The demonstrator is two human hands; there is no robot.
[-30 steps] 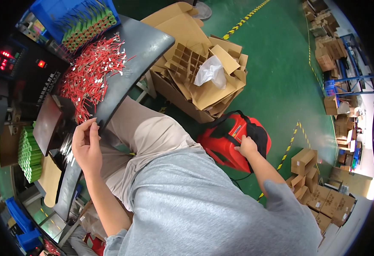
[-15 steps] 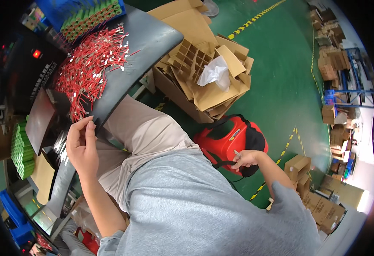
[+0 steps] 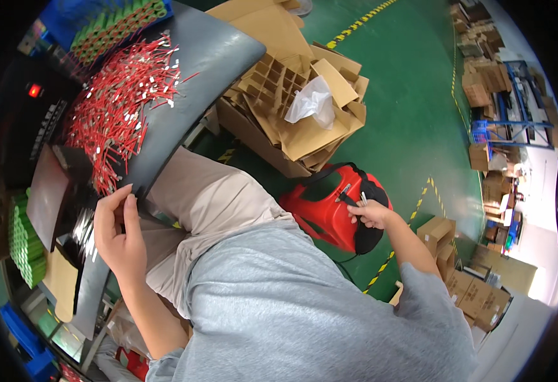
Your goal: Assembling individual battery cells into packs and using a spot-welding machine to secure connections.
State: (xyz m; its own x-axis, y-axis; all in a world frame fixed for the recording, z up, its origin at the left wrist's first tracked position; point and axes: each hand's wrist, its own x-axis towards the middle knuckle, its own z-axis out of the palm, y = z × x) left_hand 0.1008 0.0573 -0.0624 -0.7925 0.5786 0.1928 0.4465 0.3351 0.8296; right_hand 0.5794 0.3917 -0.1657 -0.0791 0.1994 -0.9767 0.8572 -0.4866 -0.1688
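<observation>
My left hand [image 3: 121,237] is raised at the near edge of the dark table [image 3: 218,51], its fingers curled, thumb and index tips close together. Anything pinched there is too small to make out. Beside it lies a big heap of red wires with white ends [image 3: 123,95]. On my right, my right hand [image 3: 371,214] is closed on a black strap [image 3: 348,199] over a red hard-shelled thing with black parts [image 3: 320,207], standing on the floor. A slim whitish piece [image 3: 363,197] shows at those fingers; its kind is unclear.
An open cardboard box [image 3: 253,137] with dividers and a plastic bag [image 3: 312,102] stands beyond my legs. A blue bin of green cylindrical cells [image 3: 116,32] is at far left; more green cells [image 3: 25,242] stand nearer. Cartons [image 3: 479,299] and shelving [image 3: 521,130] line the right.
My right hand has moved up over the red thing, shifting the strap. My left hand stays by the table edge, slightly lower in view. The whole view has shifted a little.
</observation>
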